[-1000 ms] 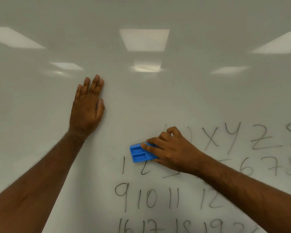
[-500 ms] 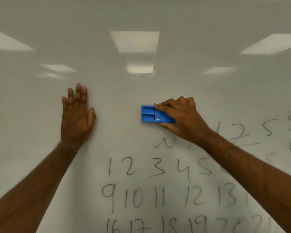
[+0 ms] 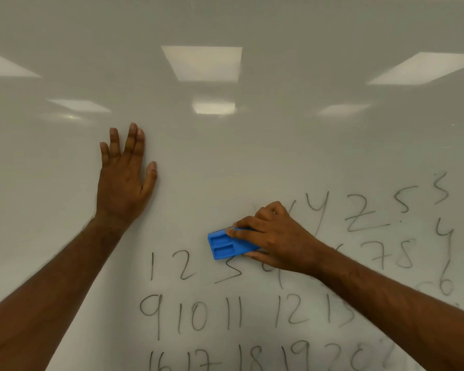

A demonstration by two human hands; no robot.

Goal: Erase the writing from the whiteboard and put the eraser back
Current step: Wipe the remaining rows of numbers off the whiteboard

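A whiteboard (image 3: 279, 145) fills the view. Its upper part is blank, with ceiling lights reflected in it. Black handwritten letters and numbers (image 3: 252, 314) cover the lower right: "Y Z" and several rows of digits. My right hand (image 3: 276, 236) grips a blue plastic eraser (image 3: 225, 246) and presses it flat on the board, over the top of the "3" in the first number row. My left hand (image 3: 123, 178) lies flat on the blank board to the upper left, fingers spread and pointing up, holding nothing.
Both of my forearms reach in from the bottom corners. The right forearm hides part of the number rows. More faint digits run down the board's right side (image 3: 443, 210).
The eraser in my right hand swept up to the blank area, then back down onto the first number row. The letter under it is gone. My left hand stayed flat on the board.
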